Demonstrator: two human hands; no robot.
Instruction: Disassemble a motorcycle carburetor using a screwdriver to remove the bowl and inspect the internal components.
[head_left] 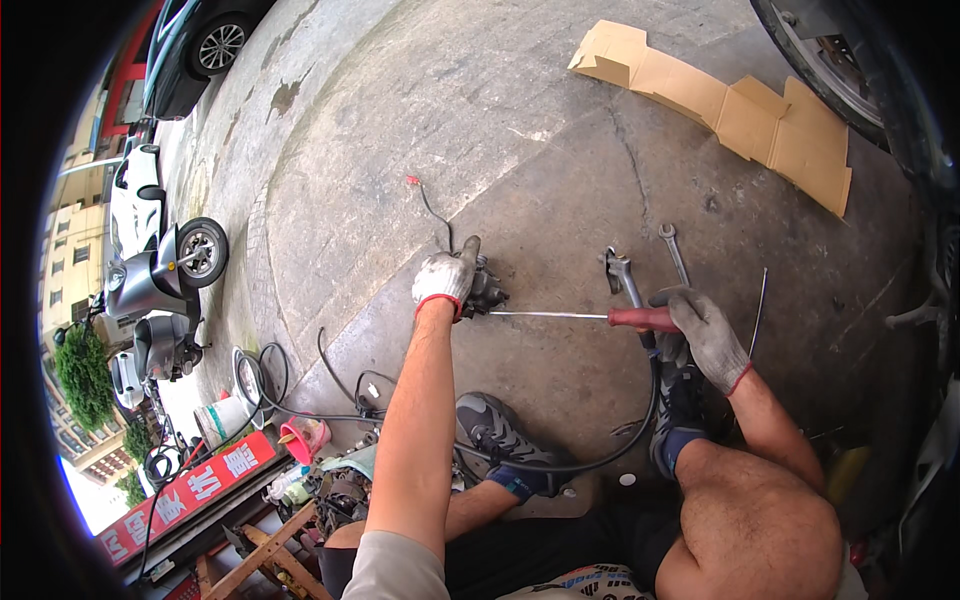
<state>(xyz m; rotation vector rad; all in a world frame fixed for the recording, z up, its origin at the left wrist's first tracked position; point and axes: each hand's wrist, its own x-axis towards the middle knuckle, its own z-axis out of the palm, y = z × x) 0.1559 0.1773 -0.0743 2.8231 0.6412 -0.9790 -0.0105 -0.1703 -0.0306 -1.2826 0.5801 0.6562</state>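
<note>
Our right fingers (690, 303) are closed on the red screwdriver (640, 318), whose shaft runs left from them toward the dark part (487, 287) just right of our left fingers (468, 252), which grip it; whether the tip touches it we cannot tell. To do this well, we judge, we should brace the part firmly, keep the shaft in line and our left fingers clear of the tip. Pale characters span the red sign (210, 485), well left of our left fingers and nearer us, and smaller print shows on our shirt (600, 578), closer in than all our fingers.
</note>
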